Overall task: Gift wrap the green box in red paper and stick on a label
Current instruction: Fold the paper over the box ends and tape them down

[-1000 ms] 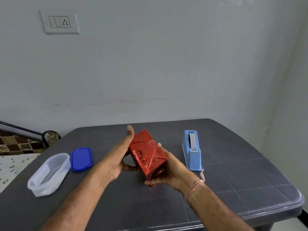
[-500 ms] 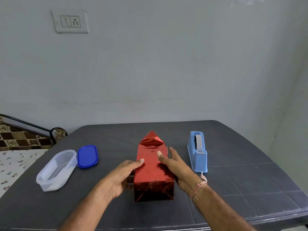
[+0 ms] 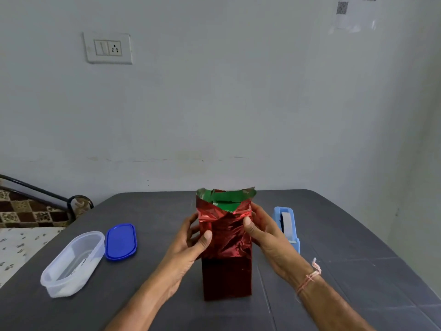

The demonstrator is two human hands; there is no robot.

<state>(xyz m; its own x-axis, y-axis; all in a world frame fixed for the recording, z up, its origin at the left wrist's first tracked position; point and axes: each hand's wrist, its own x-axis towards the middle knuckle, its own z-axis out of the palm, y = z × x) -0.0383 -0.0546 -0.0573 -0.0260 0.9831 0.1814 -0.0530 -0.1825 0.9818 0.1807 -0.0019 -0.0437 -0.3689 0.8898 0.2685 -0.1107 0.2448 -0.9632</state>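
Note:
The green box (image 3: 226, 203) stands upright on the dark grey table (image 3: 334, 271), wrapped in shiny red paper (image 3: 226, 263) up its sides. At the top the paper is unfolded and gapes, so the green end of the box shows. My left hand (image 3: 191, 242) grips the left side of the wrapped box, thumb on the front. My right hand (image 3: 265, 232) holds the right side, thumb pressing the crumpled paper near the top. No label is in view.
A light blue tape dispenser (image 3: 287, 225) stands just right of my right hand. A clear plastic tub (image 3: 71, 261) and its blue lid (image 3: 121, 241) lie at the left. The wall is close behind the table; a chequered bed lies at far left.
The wrapped box went from lying flat between my hands to standing upright on its end. Its unfolded end now points up, with the green box showing.

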